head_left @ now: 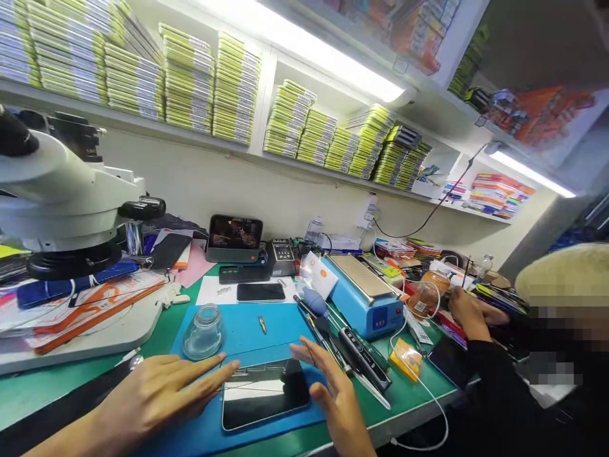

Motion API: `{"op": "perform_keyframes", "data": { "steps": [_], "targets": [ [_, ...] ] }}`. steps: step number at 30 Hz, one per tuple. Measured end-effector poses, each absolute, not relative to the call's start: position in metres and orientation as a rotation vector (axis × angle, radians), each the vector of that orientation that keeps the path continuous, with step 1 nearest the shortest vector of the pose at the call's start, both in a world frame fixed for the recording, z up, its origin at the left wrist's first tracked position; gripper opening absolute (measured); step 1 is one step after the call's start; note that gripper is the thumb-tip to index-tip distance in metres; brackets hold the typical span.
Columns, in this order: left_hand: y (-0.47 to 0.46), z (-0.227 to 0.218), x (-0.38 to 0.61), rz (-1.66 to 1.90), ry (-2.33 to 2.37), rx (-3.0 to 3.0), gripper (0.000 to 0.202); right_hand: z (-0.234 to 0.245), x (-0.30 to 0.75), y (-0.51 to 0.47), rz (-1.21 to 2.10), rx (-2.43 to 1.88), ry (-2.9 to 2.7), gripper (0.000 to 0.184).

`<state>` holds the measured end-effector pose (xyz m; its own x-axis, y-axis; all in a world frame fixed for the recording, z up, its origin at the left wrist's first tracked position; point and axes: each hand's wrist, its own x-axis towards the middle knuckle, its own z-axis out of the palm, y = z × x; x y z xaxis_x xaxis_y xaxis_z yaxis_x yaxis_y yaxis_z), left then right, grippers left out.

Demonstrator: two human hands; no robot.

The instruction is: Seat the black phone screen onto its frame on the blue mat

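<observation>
A smartphone (266, 395) with a dark, reflective screen lies on the blue mat (238, 324), directly between my hands. My left hand (162, 390) reaches in from the left, its fingers stretched out over the phone's left edge. At the phone's right edge is my right hand (335, 397), thumb and fingers apart. A thin dark line spans from fingertips to fingertips above the phone; I cannot tell whether it is a wire or the edge of a clear sheet. Behind my left hand stands a glass jar (203, 331), with a small brass-coloured tip (262, 324) farther right.
A microscope (71, 197) stands at left. A second phone (261, 292) lies behind the mat. To the right are tweezers, a black pen-shaped tool (364, 358) and a blue heating plate (364, 295). A co-worker's hand (469, 314) works at far right. Yellow-green boxes (235, 89) fill shelves above.
</observation>
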<state>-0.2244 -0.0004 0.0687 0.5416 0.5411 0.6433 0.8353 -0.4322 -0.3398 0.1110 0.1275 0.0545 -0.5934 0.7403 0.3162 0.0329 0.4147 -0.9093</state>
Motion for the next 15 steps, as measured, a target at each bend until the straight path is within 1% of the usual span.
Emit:
{"op": "perform_keyframes", "data": {
  "steps": [4, 6, 8, 11, 15],
  "targets": [
    [0.0, 0.083, -0.223, -0.417, -1.042, -2.093, 0.048, 0.053, 0.108, 0.129, 1.208, -0.612, -1.911, 0.082],
    [-0.001, 0.092, -0.221, -0.406, -1.003, -2.088, 0.046, 0.057, 0.109, 0.128, 1.272, -0.576, -1.888, 0.086],
    [-0.002, 0.097, -0.219, -0.413, -0.984, -2.105, 0.046, 0.062, 0.109, 0.126, 1.311, -0.554, -1.867, 0.085],
    [-0.002, 0.092, -0.221, -0.426, -1.05, -2.121, 0.046, 0.065, 0.11, 0.122, 1.305, -0.541, -1.835, 0.08],
    [-0.005, 0.076, -0.227, -0.335, -1.161, -2.217, 0.051, 0.063, 0.108, 0.12, 1.325, -0.525, -1.802, 0.076]
  ]
}}
